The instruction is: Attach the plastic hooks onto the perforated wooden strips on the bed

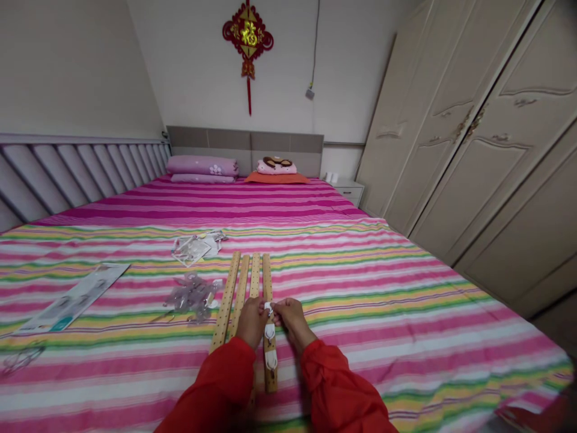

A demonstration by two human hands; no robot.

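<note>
Both hands meet over the rightmost of several perforated wooden strips (267, 273) on the bed. My left hand (251, 322) pinches the left side of a small white hook (269, 308) lying against that strip. From the other side, the closed fingers of my right hand (292, 317) grip the same hook. Nearer to me on this strip sit another white hook (270, 332) and a third white hook (271, 359), each with a small metal part. My left hand and sleeve partly cover the neighbouring wooden strips (241, 279).
Left of the strips lie a heap of clear plastic bits (192, 296), some flat packets (195, 248), a long packaging card (79, 297) and a thin wire-like loop (23, 356). A striped sheet (406, 325) covers the bed. A bed rail (81, 174) and a wardrobe (487, 150) flank it.
</note>
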